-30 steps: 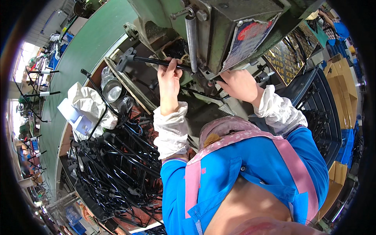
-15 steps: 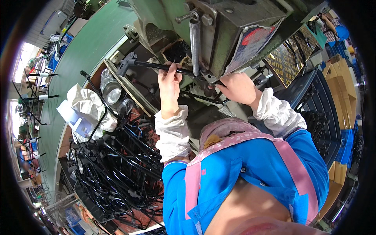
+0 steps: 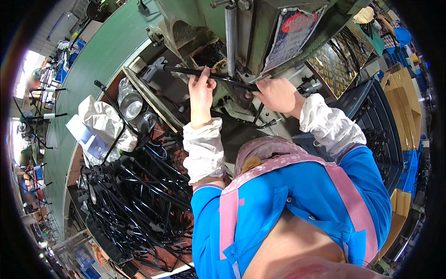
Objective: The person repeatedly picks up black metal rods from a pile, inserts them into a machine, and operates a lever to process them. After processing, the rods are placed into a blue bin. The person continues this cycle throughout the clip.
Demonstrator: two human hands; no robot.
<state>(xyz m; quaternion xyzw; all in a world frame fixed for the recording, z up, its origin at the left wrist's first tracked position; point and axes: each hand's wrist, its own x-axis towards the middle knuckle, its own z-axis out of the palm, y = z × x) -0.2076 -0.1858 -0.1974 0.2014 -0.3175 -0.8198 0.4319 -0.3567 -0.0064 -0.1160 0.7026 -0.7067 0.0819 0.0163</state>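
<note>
A black rod [image 3: 183, 71] with a grey forked fitting [image 3: 154, 69] on its left end lies nearly level in front of the green machine [image 3: 200, 18]. My left hand [image 3: 201, 93] pinches it near the middle, fingers closed. At its right part my right hand [image 3: 280, 96] grips the same rod, fingers bent round it; that end is hidden in the hand. Just above the rod hangs the machine's coil spring [image 3: 231, 42]. Below it, between my hands and body, another bent black rod [image 3: 246, 122] shows.
At left, a large heap of black rods [image 3: 134, 204] lies beside a metal bowl [image 3: 132, 108] and a white cloth [image 3: 100, 116]. A green table [image 3: 88, 69] curves behind them. To the right stand a dark crate [image 3: 378, 121] and cardboard boxes [image 3: 402, 102].
The view has shifted slightly, so the machine sits higher in it. More of the rod shows between my hands, near the spring's lower end. Both hands keep their hold.
</note>
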